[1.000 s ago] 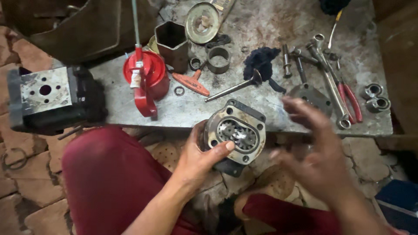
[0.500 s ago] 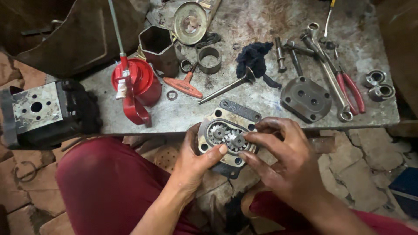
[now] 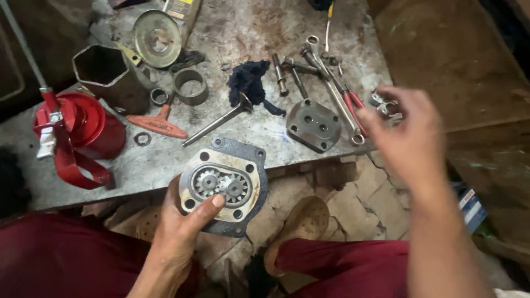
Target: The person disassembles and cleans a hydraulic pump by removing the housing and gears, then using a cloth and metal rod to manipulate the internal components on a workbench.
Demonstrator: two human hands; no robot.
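Seen from above, a person in dark red trousers sits at a low, stained metal table [image 3: 165,165]. Nearest, at about 7 o'clock, the left hand [image 3: 179,237] grips a gear pump housing [image 3: 225,185] from below, thumb pressed across its open face, fingers curled behind. The housing sits just off the table's near edge, face up, showing two small meshed gears [image 3: 222,186] in a pale plate ringed with bolt holes. At 3 o'clock the right hand [image 3: 411,135] hovers, blurred, fingers loosely spread and half open; it seems to hold nothing, though the blur leaves that unsure. Its fingertips are close to a cluster of bearings [image 3: 385,104] at the table's right edge. Between the hands, toward 1 o'clock, lies a grey cover plate [image 3: 313,124] with several holes, and beside it long spanners [image 3: 331,83] and red-handled pliers [image 3: 353,105]. Near the centre rest a valve-like rod [image 3: 215,122] and a dark blue rag [image 3: 248,80]. At 9 o'clock stands a red oil can [image 3: 83,129] with a lever handle. Farther off, toward 11 o'clock, are an orange T-handle tool [image 3: 157,124], a metal ring [image 3: 191,85], a dark hexagonal sleeve [image 3: 107,74] and, farthest, a round metal disc [image 3: 157,37].
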